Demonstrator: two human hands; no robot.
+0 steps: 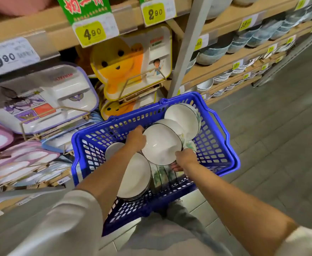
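Left sleeve (74, 218): pale grey-white, loose, soft folds, at 7 o'clock; hem near the elbow.
Right sleeve (303, 241): same pale cloth, short, at 4 o'clock.
Forearms (107, 174): bare below the hems.
Left hand (135, 138), right hand (185, 158): bare.
Shirt (151, 237): pale, blurred, at 6 o'clock.
Trousers (181, 215): grey, creased, just past the shirt toward 12 o'clock.

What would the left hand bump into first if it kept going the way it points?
The left hand would probably meet the far wall of the blue basket first, just beyond the white bowl it holds; depth is unclear.
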